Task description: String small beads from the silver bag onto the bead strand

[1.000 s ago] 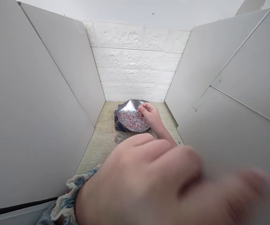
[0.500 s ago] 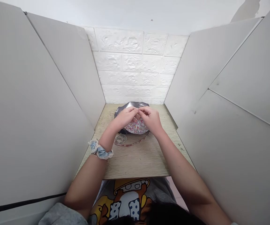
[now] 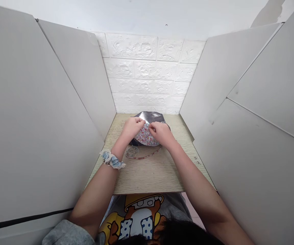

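A shiny silver dish [image 3: 150,116] full of small pink, red and white beads [image 3: 145,136] sits at the far end of a narrow wooden table [image 3: 147,173]. Both my hands hover over the beads. My left hand [image 3: 131,129] has its fingers pinched together above the dish's left side. My right hand [image 3: 161,132] is pinched too, close beside it. What the fingertips hold is too small to make out. A beaded strand [image 3: 142,156] lies on the table just in front of the dish.
White panels [image 3: 47,112] wall in the table on the left and the right [image 3: 239,109], and a white brick wall [image 3: 149,71] closes the back. A scrunchie [image 3: 112,160] is on my left wrist. A few loose beads [image 3: 196,160] lie near the right edge.
My left hand went from a blur close to the camera down to the dish, beside my right hand. Since half a second ago the two hands have drawn slightly apart.
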Motion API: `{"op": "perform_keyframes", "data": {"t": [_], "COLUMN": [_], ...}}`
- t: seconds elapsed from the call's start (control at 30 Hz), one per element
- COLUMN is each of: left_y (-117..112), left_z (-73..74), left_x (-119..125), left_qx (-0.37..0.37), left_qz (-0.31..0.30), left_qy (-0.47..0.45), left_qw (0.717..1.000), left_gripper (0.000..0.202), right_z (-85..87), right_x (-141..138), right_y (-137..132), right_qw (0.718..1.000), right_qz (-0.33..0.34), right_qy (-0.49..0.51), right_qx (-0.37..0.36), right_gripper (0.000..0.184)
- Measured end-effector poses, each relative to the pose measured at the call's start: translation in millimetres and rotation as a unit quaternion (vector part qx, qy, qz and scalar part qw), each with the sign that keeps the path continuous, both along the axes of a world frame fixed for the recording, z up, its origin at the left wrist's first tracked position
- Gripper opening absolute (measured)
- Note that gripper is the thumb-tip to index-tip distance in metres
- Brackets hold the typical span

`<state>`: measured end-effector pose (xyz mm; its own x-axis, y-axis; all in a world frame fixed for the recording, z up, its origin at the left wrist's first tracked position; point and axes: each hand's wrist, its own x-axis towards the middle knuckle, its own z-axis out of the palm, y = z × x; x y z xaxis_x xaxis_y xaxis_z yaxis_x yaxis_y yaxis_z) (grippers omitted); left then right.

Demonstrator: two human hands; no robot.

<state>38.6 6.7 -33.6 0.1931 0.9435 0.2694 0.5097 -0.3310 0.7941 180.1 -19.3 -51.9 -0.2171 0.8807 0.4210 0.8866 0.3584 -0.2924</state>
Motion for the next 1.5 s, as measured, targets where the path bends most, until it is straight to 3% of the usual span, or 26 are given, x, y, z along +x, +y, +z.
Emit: {"op": "perform_keyframes", "data": {"t": [0.23, 0.5, 0.77, 1.03, 1.2, 1.33, 1.43, 1.5], "left_y": [-4.1, -9.8, -6.9, -0.8, -1.3, -2.8, -5.3, -7.3], "left_z": [6.1, 12.4, 9.6, 1.7, 0.1, 2.1, 4.8, 6.2], "left_x": [0.4, 3.1, 5.3, 4.1, 1.7, 0.4, 0.2, 0.5], "left_qx": [0.026, -0.139, -0.128, -0.06, -0.063, -0.078, -0.094, -0.102], "left_qz": [0.005, -0.057, -0.041, -0.009, -0.019, -0.025, -0.037, -0.052], "left_qy": [-0.101, -0.225, -0.186, -0.121, -0.114, -0.115, -0.121, -0.122], "left_qw": [0.995, 0.963, 0.973, 0.991, 0.991, 0.99, 0.988, 0.986], "left_gripper": [0.018, 0.013, 0.01, 0.017, 0.018, 0.019, 0.021, 0.023], "right_z": [-8.7, -11.8, -12.6, -19.0, -15.9, -10.0, -7.7, -7.2], "right_x": [-6.9, -13.9, -17.6, -24.7, -18.2, -5.9, -1.1, -1.2], "right_y": [0.2, 3.7, 3.5, 6.5, 3.5, 5.7, 10.3, 12.8], "right_qw": [0.991, 0.982, 0.982, 0.987, 0.995, 0.984, 0.937, 0.886], "right_qz": [0.025, 0.036, 0.038, 0.038, 0.047, 0.035, 0.043, 0.073], "right_qy": [-0.122, -0.157, -0.157, -0.127, -0.005, 0.162, 0.336, 0.442], "right_qx": [-0.058, -0.096, -0.101, -0.09, -0.089, -0.068, -0.086, -0.118], "right_gripper": [0.02, 0.022, 0.021, 0.015, 0.014, 0.018, 0.017, 0.015]}}
